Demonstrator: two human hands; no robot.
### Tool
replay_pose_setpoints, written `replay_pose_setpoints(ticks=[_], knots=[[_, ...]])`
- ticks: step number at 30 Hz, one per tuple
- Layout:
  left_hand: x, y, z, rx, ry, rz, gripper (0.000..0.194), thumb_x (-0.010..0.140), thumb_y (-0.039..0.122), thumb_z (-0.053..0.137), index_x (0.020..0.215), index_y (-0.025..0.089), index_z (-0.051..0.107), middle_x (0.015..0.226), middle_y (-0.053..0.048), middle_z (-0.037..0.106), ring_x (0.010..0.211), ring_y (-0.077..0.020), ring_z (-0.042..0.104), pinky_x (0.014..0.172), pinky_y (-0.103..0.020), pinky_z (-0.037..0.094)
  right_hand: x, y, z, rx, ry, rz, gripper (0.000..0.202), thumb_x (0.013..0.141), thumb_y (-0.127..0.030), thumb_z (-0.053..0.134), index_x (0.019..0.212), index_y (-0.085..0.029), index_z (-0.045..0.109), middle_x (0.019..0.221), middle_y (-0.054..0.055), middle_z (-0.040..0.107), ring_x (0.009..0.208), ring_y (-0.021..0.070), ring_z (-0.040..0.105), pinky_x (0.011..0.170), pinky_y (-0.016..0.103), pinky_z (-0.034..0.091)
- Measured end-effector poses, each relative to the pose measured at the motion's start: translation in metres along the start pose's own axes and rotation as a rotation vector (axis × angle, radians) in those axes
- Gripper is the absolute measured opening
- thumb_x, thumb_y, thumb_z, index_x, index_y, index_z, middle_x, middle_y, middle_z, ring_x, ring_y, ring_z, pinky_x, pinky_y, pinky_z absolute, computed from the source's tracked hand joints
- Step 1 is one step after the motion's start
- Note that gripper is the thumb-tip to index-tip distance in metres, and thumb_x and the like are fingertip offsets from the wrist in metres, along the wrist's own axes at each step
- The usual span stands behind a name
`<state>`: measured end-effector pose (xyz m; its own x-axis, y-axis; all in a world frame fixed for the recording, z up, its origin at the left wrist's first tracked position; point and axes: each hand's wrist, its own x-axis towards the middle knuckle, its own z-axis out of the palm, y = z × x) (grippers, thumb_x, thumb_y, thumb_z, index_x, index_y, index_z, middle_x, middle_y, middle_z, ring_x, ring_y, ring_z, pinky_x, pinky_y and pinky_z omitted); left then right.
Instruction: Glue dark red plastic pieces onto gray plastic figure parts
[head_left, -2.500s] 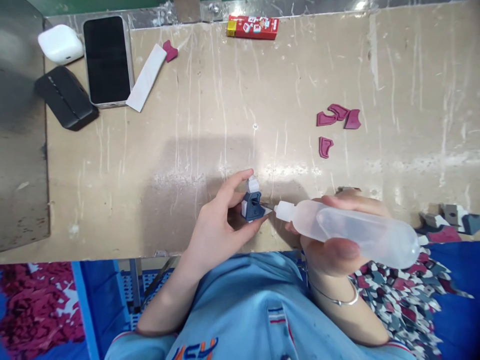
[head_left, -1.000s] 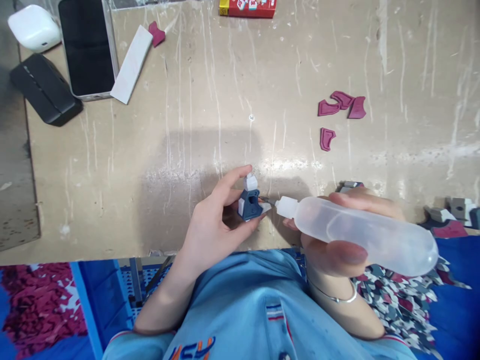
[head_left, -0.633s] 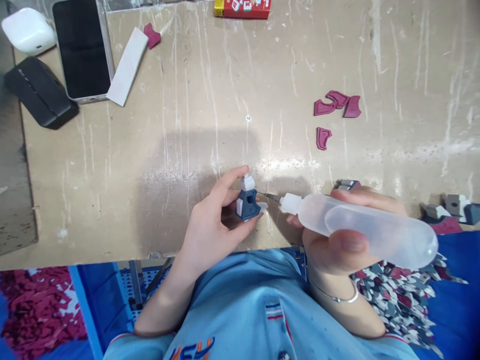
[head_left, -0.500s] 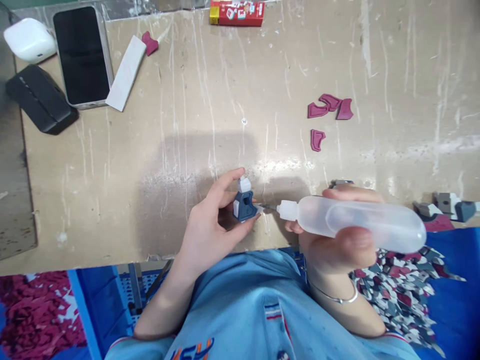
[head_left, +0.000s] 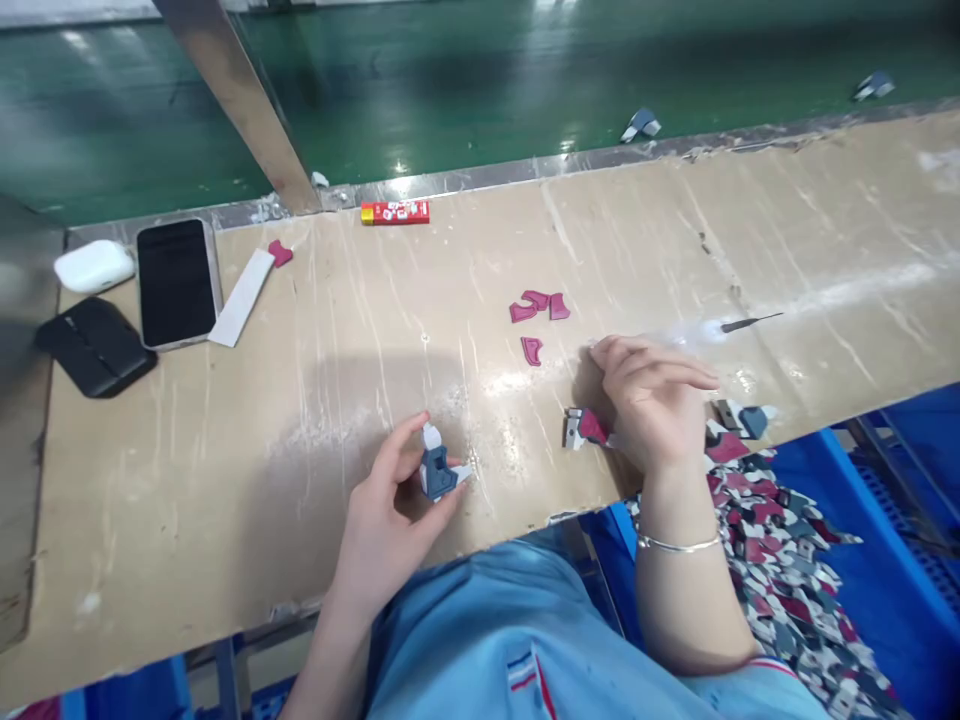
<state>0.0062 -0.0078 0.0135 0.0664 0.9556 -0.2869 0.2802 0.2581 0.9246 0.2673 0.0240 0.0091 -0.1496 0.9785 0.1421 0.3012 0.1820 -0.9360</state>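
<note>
Low over the table, my left hand (head_left: 386, 510) pinches a small dark blue and white plastic part (head_left: 437, 473), its white ends sticking out upward and to the right. Farther right, my right hand (head_left: 656, 400) is around a translucent squeeze bottle (head_left: 694, 332), whose body is mostly covered by the hand and faint against the shiny tabletop. The bottle's thin dark tip points right. Beside that hand lies a maroon and grey-white part (head_left: 585, 427). Several loose maroon pieces (head_left: 532, 350) lie between my hands, farther back.
At the left are a phone (head_left: 176, 285), a white case (head_left: 95, 266), a black case (head_left: 97, 345) and a white strip (head_left: 242, 298). A red box (head_left: 395, 213) lies near the back edge. A green belt (head_left: 465, 100) carries parts. Below right, a blue bin (head_left: 870, 490) holds mixed parts.
The bottle has left the part in my left hand and swung right, its tip now pointing right instead of left. My left hand keeps the part. The view has tilted up, showing the green belt.
</note>
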Motion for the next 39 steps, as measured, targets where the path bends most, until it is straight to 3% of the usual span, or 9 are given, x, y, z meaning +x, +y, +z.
replay_pose_setpoints(ticks=[8,11,14,18,20,24,27,32,39], knots=[[0.0,0.004,-0.002,-0.002,-0.041,-0.004,0.057,0.091,0.032,0.079,0.146,0.03,0.064,0.101,0.0,0.088,0.1,-0.0245,0.085,0.1,-0.04,0.065,0.028,0.017,-0.012,-0.482,0.14,-0.025,0.032,0.103,-0.043,0.071,0.128,-0.024,0.079,0.125,0.014,0.075,0.093,0.0245,0.079,0.085,0.044,0.07],[0.001,0.002,-0.003,-0.013,-0.061,-0.003,0.059,0.092,0.033,0.08,0.148,0.03,0.062,0.104,-0.001,0.088,0.101,-0.0246,0.085,0.1,-0.04,0.065,0.038,0.026,-0.01,-0.657,0.131,0.005,0.029,0.101,-0.034,0.071,0.127,-0.023,0.079,0.127,0.015,0.075,0.093,0.0266,0.079,0.082,0.046,0.069],[0.001,-0.001,-0.003,-0.018,-0.067,0.001,0.059,0.093,0.035,0.08,0.149,0.03,0.062,0.105,-0.002,0.088,0.101,-0.0254,0.085,0.099,-0.041,0.065,0.053,0.032,-0.009,-0.742,0.09,0.029,0.018,0.098,-0.022,0.071,0.113,-0.021,0.081,0.119,0.014,0.077,0.09,0.0267,0.079,0.078,0.044,0.067],[0.001,-0.002,-0.002,-0.04,-0.078,0.002,0.059,0.093,0.033,0.08,0.149,0.029,0.062,0.106,-0.002,0.087,0.102,-0.0245,0.084,0.1,-0.039,0.065,0.059,0.024,-0.011,-0.713,0.098,0.032,0.009,0.095,-0.015,0.073,0.089,-0.02,0.077,0.094,0.008,0.079,0.081,0.0255,0.079,0.074,0.041,0.065],[0.001,-0.002,0.0,-0.061,-0.074,0.007,0.059,0.093,0.032,0.08,0.149,0.029,0.062,0.105,-0.001,0.087,0.103,-0.0238,0.084,0.101,-0.038,0.065,0.05,0.009,-0.007,-0.644,0.097,-0.01,0.01,0.096,-0.016,0.076,0.088,-0.021,0.078,0.088,0.006,0.081,0.08,0.0241,0.08,0.074,0.039,0.067],[0.003,-0.008,0.003,-0.063,-0.048,0.07,0.061,0.091,0.031,0.082,0.149,0.029,0.064,0.103,-0.001,0.087,0.098,-0.0238,0.084,0.095,-0.036,0.065,0.014,-0.03,0.02,-0.344,0.07,-0.393,0.017,0.104,-0.016,0.071,0.109,-0.026,0.084,0.103,0.005,0.089,0.094,0.0219,0.086,0.083,0.036,0.074],[0.005,-0.013,0.004,-0.05,-0.045,0.13,0.066,0.088,0.025,0.081,0.151,0.028,0.064,0.103,-0.001,0.088,0.095,-0.0239,0.084,0.088,-0.034,0.065,-0.011,-0.04,0.046,-0.316,0.003,-0.56,0.028,0.107,-0.011,0.065,0.127,-0.024,0.081,0.115,0.006,0.089,0.101,0.0202,0.087,0.085,0.032,0.076],[0.006,-0.011,0.002,-0.018,-0.038,0.142,0.069,0.083,0.016,0.075,0.149,0.029,0.064,0.101,0.001,0.088,0.094,-0.0229,0.084,0.087,-0.034,0.065,-0.024,-0.023,0.076,-0.341,0.075,-0.598,0.043,0.107,-0.01,0.065,0.147,-0.023,0.072,0.116,0.01,0.088,0.109,0.025,0.087,0.091,0.038,0.078],[0.004,0.001,-0.001,-0.081,-0.058,0.059,0.066,0.085,0.016,0.075,0.149,0.027,0.06,0.106,-0.001,0.087,0.1,-0.0234,0.085,0.092,-0.036,0.065,-0.023,-0.016,0.081,-0.223,0.059,-0.467,0.045,0.106,-0.009,0.063,0.144,-0.03,0.074,0.119,0.005,0.088,0.117,0.0253,0.084,0.1,0.043,0.075]])
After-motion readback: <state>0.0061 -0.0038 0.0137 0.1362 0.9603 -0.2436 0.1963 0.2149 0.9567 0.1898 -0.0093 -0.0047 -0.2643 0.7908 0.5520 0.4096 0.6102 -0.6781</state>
